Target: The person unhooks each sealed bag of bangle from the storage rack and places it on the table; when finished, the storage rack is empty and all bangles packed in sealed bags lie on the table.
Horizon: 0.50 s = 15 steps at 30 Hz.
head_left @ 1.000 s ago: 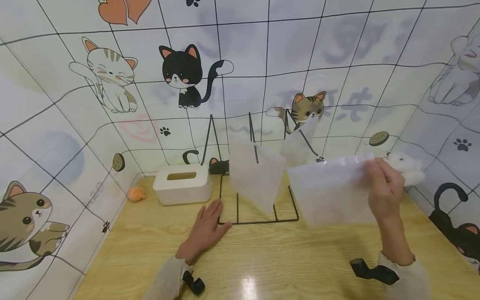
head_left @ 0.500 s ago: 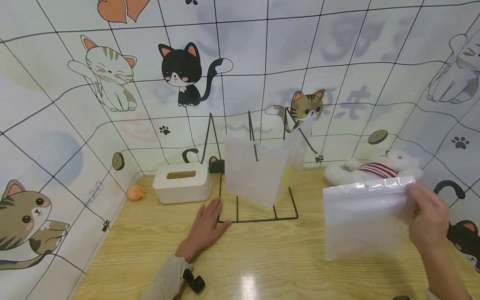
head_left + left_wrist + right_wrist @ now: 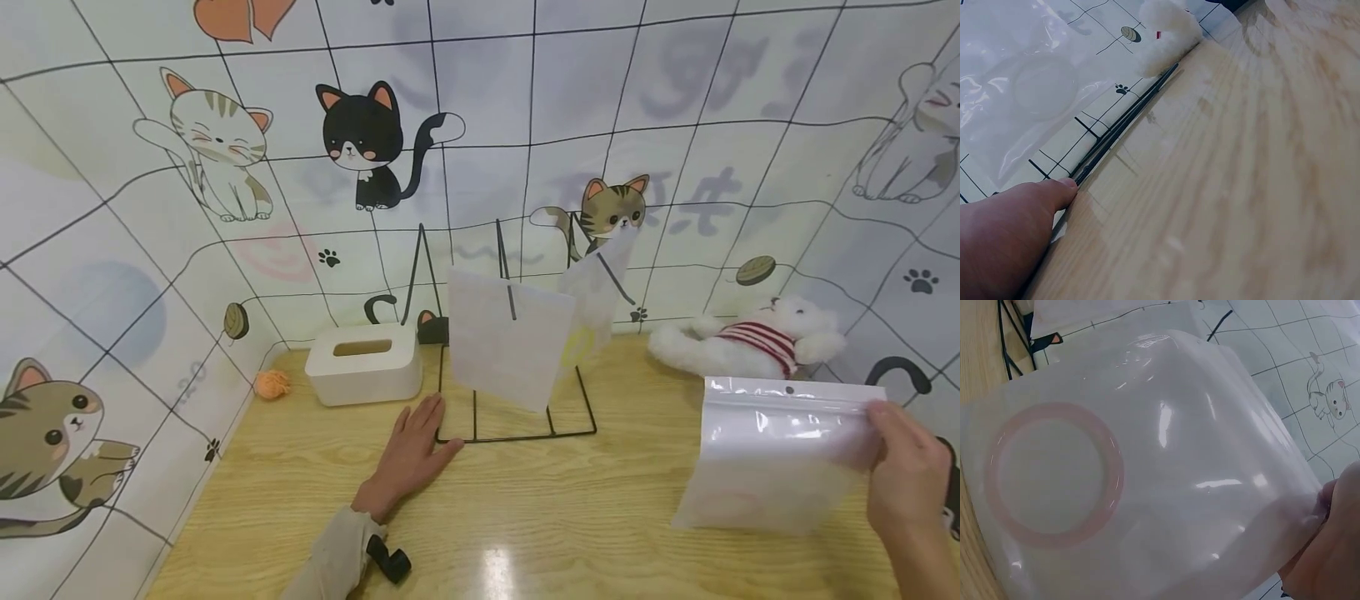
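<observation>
My right hand (image 3: 907, 467) pinches a translucent zip bag (image 3: 780, 467) by its upper right corner, at the front right over the table. A pink ring (image 3: 1113, 475) lies inside this bag in the right wrist view. My left hand (image 3: 408, 462) rests on the table with fingers straight, at the left side of a black wire rack (image 3: 517, 439). Its thumb touches the rack's base bar in the left wrist view. Two similar bags hang from the rack's arms: a front bag (image 3: 502, 342) and a back bag (image 3: 596, 304), which shows a yellow curved shape.
A white tissue box (image 3: 367, 371) stands left of the rack, with a small orange yarn ball (image 3: 272, 385) beside it. At the back right lies a white plush toy (image 3: 750, 342) in a striped shirt. A cat-print cloth (image 3: 495, 108) covers the walls around the wooden table (image 3: 480, 517).
My right hand has carried the bag right and nearer, away from the rack, uncovering the plush toy. The hanging bags swing slightly. My left hand stays in place.
</observation>
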### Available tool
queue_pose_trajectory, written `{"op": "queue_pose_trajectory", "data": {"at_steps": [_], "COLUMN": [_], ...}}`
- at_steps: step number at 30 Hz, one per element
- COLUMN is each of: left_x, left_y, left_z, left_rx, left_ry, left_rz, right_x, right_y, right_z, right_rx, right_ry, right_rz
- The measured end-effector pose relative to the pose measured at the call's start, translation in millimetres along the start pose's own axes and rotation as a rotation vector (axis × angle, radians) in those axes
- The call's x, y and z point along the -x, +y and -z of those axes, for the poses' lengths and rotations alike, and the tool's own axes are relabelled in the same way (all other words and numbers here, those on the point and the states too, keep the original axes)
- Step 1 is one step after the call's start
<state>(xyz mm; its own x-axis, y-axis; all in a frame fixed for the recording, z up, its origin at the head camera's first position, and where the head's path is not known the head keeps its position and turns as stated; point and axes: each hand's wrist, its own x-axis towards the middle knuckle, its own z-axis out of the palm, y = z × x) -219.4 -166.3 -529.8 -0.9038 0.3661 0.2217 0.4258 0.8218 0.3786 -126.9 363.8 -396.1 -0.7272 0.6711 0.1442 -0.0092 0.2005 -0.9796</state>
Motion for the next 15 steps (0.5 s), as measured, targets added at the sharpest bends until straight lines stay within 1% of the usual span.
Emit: {"op": "queue_pose_trajectory", "data": {"at_steps": [1, 2, 3, 8, 9, 10, 12, 15], "left_x": [-0.1, -0.2, -0.3, -1.1, -1.3, -1.5, -1.6, -1.5], "left_y": [0.0, 0.1, 0.4, 1.7, 1.8, 2.0, 2.5, 3.6], "left_z": [0.1, 0.4, 0.7, 1.9, 1.7, 1.6, 1.1, 0.9], "left_rx": [-0.006, -0.004, -0.003, 0.007, 0.006, 0.006, 0.005, 0.01], "left_ry": [-0.002, -0.005, -0.007, -0.016, -0.014, -0.014, -0.011, -0.019], "left_rz": [-0.001, -0.001, -0.001, 0.001, -0.001, -0.003, -0.008, -0.011], "right_x": [-1, -2, -3, -10, -12, -14, -18, -22], "right_y": [1, 3, 4, 9, 11, 12, 17, 26], "right_z": [2, 3, 5, 12, 14, 16, 20, 29], "right_rx": [0.033, 0.021, 0.037, 0.203, 0.253, 0.264, 0.294, 0.309], "right_ry": [-0.014, -0.018, -0.022, -0.015, -0.017, -0.02, -0.051, -0.117], "right_rz": [-0.005, -0.019, -0.029, -0.053, -0.055, -0.057, -0.065, -0.051]}}
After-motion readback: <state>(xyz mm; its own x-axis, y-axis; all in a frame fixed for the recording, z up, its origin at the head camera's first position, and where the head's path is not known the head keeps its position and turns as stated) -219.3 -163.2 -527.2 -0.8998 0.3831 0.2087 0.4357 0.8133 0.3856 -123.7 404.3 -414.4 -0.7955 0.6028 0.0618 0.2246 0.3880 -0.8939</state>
